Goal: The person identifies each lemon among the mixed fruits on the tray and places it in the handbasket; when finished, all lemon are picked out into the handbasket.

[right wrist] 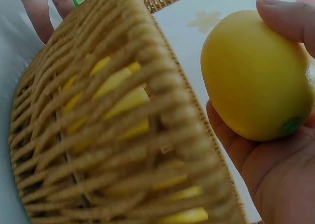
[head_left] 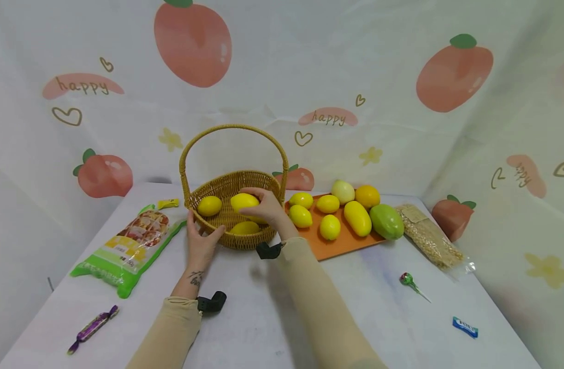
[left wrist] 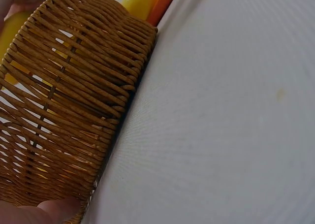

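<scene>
A wicker basket with a tall arched handle stands mid-table. My left hand rests at its front left, fingers spread and fairly straight against the outer wall. The left wrist view shows a fingertip low on the weave. My right hand holds a yellow lemon over the basket's inside. Its thumb and fingers curl round the lemon, whose end has a green spot. One lemon lies at the basket's left, and another yellow fruit lies near the front wall.
Right of the basket, an orange tray bears several yellow fruits and a green one. Beyond it lies a bag of grains. A green food packet and purple candy lie left; a lollipop and blue candy lie right.
</scene>
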Tool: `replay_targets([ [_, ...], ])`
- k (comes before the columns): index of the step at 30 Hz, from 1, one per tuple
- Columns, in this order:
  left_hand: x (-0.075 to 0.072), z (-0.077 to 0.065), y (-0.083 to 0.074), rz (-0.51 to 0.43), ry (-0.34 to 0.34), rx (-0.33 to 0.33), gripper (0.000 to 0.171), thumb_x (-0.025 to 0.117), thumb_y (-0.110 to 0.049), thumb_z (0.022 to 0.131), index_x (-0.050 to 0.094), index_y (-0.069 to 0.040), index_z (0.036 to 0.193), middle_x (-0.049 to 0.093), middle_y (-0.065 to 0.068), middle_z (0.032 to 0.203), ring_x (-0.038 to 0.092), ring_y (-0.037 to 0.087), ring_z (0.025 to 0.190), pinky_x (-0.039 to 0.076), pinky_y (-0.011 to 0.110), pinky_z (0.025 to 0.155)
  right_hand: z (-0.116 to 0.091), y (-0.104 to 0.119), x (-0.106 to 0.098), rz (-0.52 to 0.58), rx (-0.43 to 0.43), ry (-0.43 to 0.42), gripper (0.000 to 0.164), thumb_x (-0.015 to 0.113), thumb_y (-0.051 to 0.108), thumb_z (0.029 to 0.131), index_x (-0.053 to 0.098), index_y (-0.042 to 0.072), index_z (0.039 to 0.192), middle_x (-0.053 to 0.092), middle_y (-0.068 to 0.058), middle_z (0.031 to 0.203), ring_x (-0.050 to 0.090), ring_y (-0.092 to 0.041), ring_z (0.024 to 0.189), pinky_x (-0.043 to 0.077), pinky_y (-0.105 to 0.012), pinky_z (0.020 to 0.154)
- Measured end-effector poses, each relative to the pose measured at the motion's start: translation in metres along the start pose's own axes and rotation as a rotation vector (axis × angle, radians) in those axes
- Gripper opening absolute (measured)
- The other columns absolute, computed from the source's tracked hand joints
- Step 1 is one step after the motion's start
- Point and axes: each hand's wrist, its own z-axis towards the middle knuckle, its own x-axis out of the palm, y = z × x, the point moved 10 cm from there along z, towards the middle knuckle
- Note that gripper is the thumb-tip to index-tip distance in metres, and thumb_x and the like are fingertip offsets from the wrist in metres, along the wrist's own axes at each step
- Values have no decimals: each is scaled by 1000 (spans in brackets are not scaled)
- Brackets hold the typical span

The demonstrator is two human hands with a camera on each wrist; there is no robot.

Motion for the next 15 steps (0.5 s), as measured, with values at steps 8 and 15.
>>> replay_targets([
  [8, 0, 0, 1, -1, -1, 1, 97, 65, -12, 84, -6, -22, 149, -2, 6, 155, 18, 35, 137, 34, 43, 107, -7, 17, -4, 101, -98, -11, 55, 67, -3, 80, 48, -1, 131, 48, -20, 135, 45, -25, 127, 33, -33, 108],
  [15, 0, 1, 1, -11, -3, 7, 97, 65, -11, 84, -6, -23, 150, -2, 5, 155, 18, 35, 137, 35, 43, 105, -34, 26, -52, 230, -212, -181, 52, 64, -11, 78, 48, -9, 127, 49, -27, 130, 45, -32, 125, 33, -42, 108],
])
